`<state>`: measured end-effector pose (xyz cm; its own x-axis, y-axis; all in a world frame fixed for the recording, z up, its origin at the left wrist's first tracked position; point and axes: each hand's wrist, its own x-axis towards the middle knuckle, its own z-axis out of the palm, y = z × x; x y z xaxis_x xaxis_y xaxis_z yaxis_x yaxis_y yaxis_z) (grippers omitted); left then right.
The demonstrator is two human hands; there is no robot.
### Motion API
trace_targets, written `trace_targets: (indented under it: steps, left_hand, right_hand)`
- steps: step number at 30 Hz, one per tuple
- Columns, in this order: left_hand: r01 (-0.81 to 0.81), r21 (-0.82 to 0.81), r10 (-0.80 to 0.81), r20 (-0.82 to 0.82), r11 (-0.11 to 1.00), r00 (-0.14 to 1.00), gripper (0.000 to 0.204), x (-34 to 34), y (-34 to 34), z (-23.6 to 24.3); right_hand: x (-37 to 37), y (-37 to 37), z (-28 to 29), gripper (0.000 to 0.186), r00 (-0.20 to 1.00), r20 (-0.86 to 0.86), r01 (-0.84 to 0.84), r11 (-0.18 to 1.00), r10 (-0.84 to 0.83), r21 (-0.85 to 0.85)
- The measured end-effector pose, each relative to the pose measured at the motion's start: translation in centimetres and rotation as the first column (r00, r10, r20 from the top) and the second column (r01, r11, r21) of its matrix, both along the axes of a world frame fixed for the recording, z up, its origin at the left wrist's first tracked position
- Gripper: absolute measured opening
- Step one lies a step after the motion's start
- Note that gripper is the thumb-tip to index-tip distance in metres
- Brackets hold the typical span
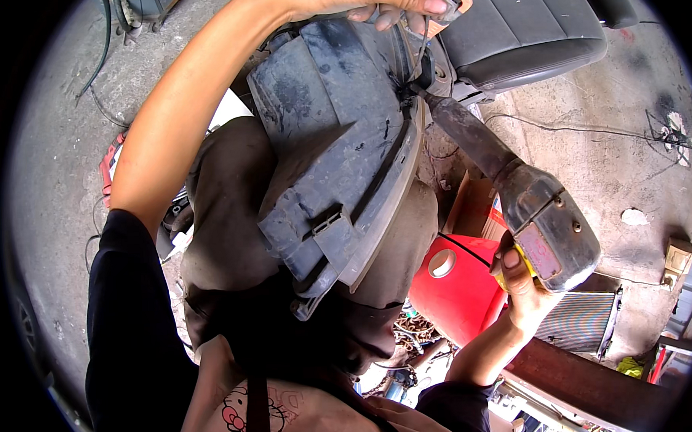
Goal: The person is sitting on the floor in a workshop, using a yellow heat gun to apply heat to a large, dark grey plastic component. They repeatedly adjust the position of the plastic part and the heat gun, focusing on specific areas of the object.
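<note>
A dusty dark plastic housing (335, 132), shaped like the back of a car headlight, rests tilted across my lap. At its far end, my left hand (388, 3) is closed, the thumb pressing on a small orange-edged piece (454, 8). A thin strand runs down from there to the housing's right edge. My right hand (522, 286) grips a worn, dark heat gun (548, 216) with some yellow by the fingers. Its long barrel points up and left, the tip by that edge near the strand. Whether the tip touches the housing I cannot tell.
A grey padded car seat (522, 31) lies beyond at the upper right. To the right of my knees are a red container (459, 288), a cardboard box (467, 204) and a radiator-like finned panel (578, 322). Cables (587, 130) trail over the concrete floor.
</note>
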<state>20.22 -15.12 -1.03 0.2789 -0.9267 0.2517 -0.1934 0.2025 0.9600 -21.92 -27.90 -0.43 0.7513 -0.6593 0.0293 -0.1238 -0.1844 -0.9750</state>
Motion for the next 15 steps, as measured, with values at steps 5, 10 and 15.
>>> trace_targets:
  steps: [5,10,15]
  left_hand:
    - [-0.005,0.002,0.005,-0.002,1.000,1.000,0.026,0.0,0.0,-0.1]
    - [-0.019,-0.003,0.019,0.003,1.000,1.000,0.025,-0.1,0.1,0.0]
    - [0.000,-0.027,0.000,0.002,1.000,1.000,0.026,0.1,0.0,-0.4]
  right_hand:
    - [1.2,1.3,0.7,0.068,0.994,-0.069,0.070,0.983,-0.083,-0.173]
    - [1.8,1.7,1.4,0.062,0.980,-0.154,0.070,0.940,-0.127,-0.333]
    - [1.4,1.4,1.0,0.060,0.964,-0.182,0.090,0.885,-0.192,-0.457]
